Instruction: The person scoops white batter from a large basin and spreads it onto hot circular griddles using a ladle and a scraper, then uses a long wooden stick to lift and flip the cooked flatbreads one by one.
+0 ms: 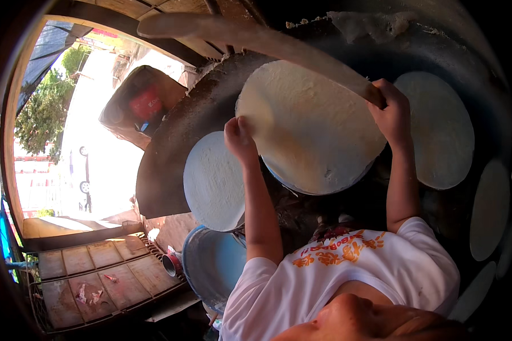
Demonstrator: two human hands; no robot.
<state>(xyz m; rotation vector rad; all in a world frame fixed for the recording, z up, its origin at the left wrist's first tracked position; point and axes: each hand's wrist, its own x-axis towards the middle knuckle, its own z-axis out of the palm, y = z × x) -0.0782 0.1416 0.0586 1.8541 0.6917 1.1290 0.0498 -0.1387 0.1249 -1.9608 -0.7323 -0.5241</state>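
My right hand grips the narrow end of a long wooden paddle. Its broad, blurred end reaches up and left across the view. Below the paddle lies a large, thin, pale round flatbread, browned in patches. At the flatbread's left edge, my left hand has its fingers closed on the rim in a pinch. A smaller white disc sits under and beside my left wrist. Another pale disc is just beyond my right hand. Under the large flatbread, the supporting surface is mostly hidden.
A wide dark curved rim surrounds the discs. At lower left stands a blue basin of bluish liquid, by a can and a tiled ledge. Several dim discs line the right. A covered object stands near the bright opening.
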